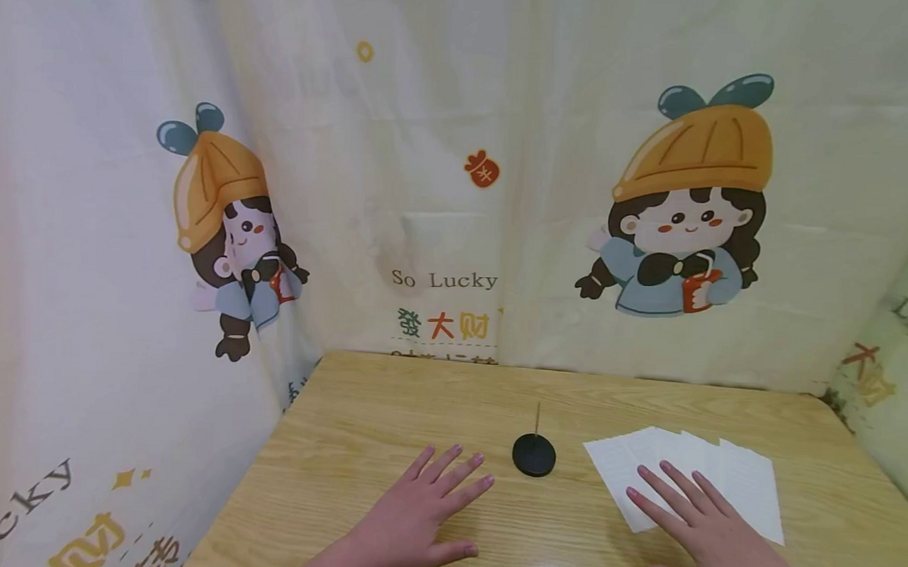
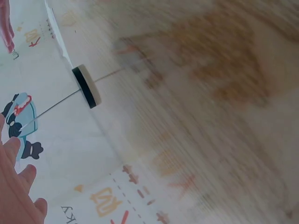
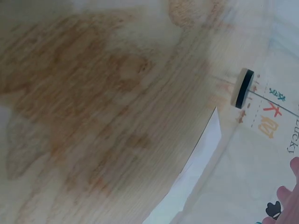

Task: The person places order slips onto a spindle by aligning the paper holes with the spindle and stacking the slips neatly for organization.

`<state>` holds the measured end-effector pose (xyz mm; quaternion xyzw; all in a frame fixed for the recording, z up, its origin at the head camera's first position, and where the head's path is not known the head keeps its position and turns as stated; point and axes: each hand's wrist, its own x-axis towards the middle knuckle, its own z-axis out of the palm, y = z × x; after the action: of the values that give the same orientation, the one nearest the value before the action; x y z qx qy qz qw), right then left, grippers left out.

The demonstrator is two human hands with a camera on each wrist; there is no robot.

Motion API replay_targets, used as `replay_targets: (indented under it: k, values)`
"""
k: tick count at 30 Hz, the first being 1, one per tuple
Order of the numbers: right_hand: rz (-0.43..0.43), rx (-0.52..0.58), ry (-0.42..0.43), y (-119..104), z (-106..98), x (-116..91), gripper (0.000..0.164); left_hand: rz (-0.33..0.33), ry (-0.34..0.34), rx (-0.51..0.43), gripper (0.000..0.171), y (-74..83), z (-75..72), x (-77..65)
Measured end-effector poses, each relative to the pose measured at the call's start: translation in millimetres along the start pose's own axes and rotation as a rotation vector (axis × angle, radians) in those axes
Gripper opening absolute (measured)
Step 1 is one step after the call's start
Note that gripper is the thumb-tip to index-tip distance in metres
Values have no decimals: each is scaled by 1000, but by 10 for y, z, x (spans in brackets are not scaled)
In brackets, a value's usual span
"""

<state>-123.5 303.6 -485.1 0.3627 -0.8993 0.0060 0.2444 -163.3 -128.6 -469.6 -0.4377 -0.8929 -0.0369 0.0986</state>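
On the wooden table stands a round black base with a thin upright spike, a paper spike (image 1: 534,455). The left wrist view shows this spike holder (image 2: 86,87) from the side, and the right wrist view has its black base (image 3: 245,88) too. Several white paper sheets (image 1: 747,486) lie fanned out on the right. My left hand (image 1: 416,516) is to the left of the spike with fingers spread and nothing held. My right hand (image 1: 708,526), fingers also spread, overlaps the near part of the sheets in the head view and holds nothing.
The light wooden table (image 1: 359,414) has its far edge against a hanging cream cloth (image 1: 429,149) printed with cartoon figures and lettering. More of the same cloth (image 1: 72,262) hangs along the left side, and some at the far right.
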Motion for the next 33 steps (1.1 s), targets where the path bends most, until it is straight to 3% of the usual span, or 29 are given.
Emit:
replay_targets:
  k: [15, 33]
  values:
    - [-9, 6, 2, -14, -8, 61, 88, -20, 29, 27, 80, 3, -20, -61]
    - [-18, -3, -1, 28, -90, 2, 88, -40, 6, 46, 80, 4, -24, -61]
